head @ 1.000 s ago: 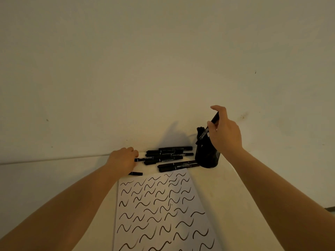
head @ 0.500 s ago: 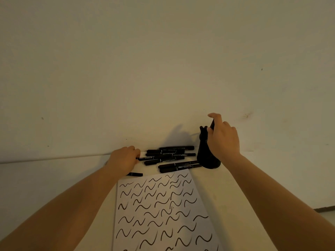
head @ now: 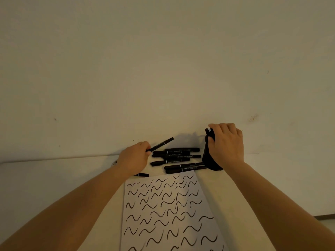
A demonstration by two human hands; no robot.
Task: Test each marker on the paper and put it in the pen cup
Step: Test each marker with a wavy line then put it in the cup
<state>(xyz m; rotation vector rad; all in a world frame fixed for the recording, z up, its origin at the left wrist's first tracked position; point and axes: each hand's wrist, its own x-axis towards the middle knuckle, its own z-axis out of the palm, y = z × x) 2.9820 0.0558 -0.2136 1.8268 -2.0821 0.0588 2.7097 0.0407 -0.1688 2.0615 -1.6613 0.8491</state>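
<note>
Head view: the left hand (head: 133, 160) grasps one black marker (head: 161, 143) near its left end; the marker is raised off the table (head: 54, 178) and slants up to the right, above the pile. The right hand (head: 225, 144) is curled over the top of the black cup (head: 208, 158), fingers around the marker ends (head: 208, 132) that stick up from it, so that grip is clenched on the cup's top and what is inside. The cup stands at the far right of the table, against the wall (head: 163, 60).

Between the two hands lies a pile of markers (head: 176, 156), all black, mostly running left to right, at the far edge of the table. A short black cap (head: 143, 175) lies just below the left hand, near the paper's far left corner.

The paper (head: 168, 212) lies near, between the forearms, covered with rows of black wavy strokes. Its far edge almost touches the nearest markers of the pile.
</note>
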